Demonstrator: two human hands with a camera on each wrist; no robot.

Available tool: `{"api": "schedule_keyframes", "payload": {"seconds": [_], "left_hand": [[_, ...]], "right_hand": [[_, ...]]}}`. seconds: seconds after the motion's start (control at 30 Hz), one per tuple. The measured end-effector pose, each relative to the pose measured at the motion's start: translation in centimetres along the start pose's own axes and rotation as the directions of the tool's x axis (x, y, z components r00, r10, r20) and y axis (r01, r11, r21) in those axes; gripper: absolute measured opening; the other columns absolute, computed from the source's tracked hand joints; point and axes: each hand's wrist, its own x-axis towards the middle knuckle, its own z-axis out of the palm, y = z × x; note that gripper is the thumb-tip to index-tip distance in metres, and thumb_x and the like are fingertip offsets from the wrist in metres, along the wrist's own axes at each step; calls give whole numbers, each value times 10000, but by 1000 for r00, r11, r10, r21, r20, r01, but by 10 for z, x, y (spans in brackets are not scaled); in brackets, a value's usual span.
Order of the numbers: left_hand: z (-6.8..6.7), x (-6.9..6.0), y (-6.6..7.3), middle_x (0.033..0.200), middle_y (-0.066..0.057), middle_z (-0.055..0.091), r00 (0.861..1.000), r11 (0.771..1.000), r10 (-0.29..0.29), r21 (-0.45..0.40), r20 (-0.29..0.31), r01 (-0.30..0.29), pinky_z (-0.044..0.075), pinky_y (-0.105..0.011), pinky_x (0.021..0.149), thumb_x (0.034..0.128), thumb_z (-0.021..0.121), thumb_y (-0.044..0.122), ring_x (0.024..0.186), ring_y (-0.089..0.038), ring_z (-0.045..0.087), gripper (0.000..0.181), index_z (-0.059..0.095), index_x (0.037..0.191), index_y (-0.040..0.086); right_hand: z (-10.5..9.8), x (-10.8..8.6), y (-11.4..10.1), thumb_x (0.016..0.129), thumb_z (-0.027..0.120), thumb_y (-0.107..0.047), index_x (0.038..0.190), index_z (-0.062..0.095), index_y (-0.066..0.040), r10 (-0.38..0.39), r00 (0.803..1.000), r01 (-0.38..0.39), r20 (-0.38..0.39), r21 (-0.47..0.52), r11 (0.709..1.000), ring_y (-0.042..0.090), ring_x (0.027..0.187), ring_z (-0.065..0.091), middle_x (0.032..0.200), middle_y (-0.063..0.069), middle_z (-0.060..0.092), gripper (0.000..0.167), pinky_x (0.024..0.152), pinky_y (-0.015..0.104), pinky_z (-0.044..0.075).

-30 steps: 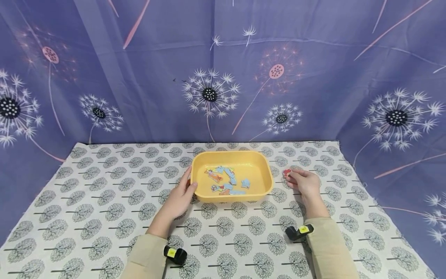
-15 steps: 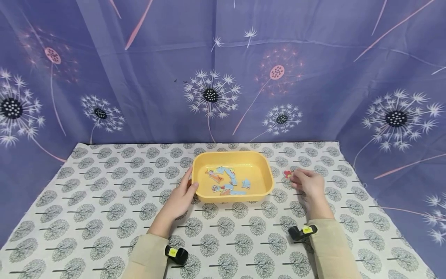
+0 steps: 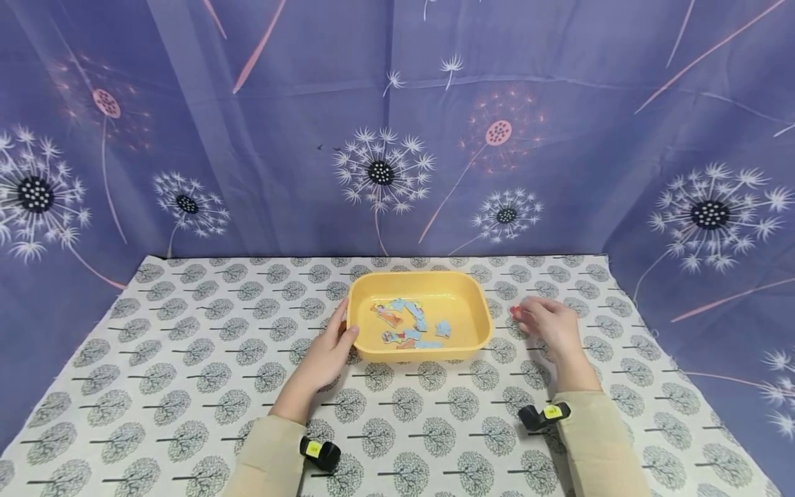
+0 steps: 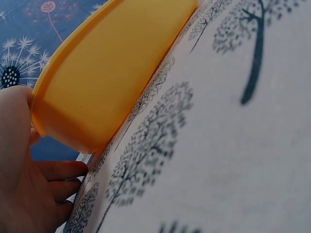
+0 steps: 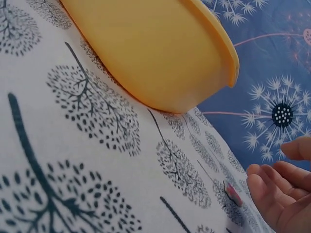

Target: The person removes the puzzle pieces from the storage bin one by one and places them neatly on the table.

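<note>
One yellow box (image 3: pixel 422 355) is held at its nine o'clock side by the left hand (image 3: pixel 327 353), thumb over the rim and fingers outside, perhaps so that sliding is stopped. Flat picture pieces (image 3: pixel 416 317) are kept together by its walls. Past its three o'clock side, a red piece (image 3: pixel 515 313) is seen on the cloth (image 3: pixel 205 386). Nothing seems to be held by the right hand (image 3: pixel 551 328), placed just beside that piece, half open with fingers softly bent, likely because small things are best reached by fingertips.

My right grip (image 3: pixel 549 330) hid part of the red piece (image 3: pixel 515 313); both wrist views' edges cut off the yellow tray (image 4: pixel 107 73).
</note>
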Motion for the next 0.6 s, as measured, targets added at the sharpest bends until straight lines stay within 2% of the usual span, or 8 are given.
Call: {"api": "schedule_keyframes", "payload": {"seconds": [0.13,0.2,0.37,0.43,0.6], "left_hand": [[1,1,-1,1445,-114,457,1000,1000,3,-3,-3,-3,316,-613,1073,1006,364,431,1295,-363,465,609,72,1529,319],[1,2,-2,1442,-113,461,1000,1000,11,-2,-4,-11,319,-610,1073,1006,361,434,1294,-360,467,610,69,1529,319],[1,2,-2,1436,-101,472,1000,1000,14,-12,-1,-14,322,-600,1077,1003,361,446,1291,-351,474,608,78,1527,327],[1,2,-1,1438,-101,470,1000,1000,11,-14,-2,-11,319,-604,1077,1005,363,439,1294,-353,470,604,79,1527,328],[1,1,-1,1445,-106,460,1000,1000,3,-15,-4,-3,308,-619,1076,1006,360,434,1306,-358,455,601,78,1527,332]], "right_hand": [[1,-3,-4,929,596,-224,1333,450,74,-21,999,21,29,4,1000,78,922,684,1201,182,615,523,860,249,542],[1,-4,-7,935,584,-211,1340,432,83,-33,999,32,41,3,999,87,931,685,1193,182,618,523,866,253,539],[2,-8,-12,946,567,-203,1326,432,107,-71,995,71,68,-4,997,90,916,688,1002,12,673,508,860,255,542],[4,-9,-15,948,566,-208,1318,434,118,-87,993,88,81,-10,996,74,901,684,983,-16,662,511,857,248,543],[8,-14,-23,947,572,-263,1309,464,97,-116,988,122,101,-58,991,26,885,667,1129,98,628,521,849,220,544]]}}
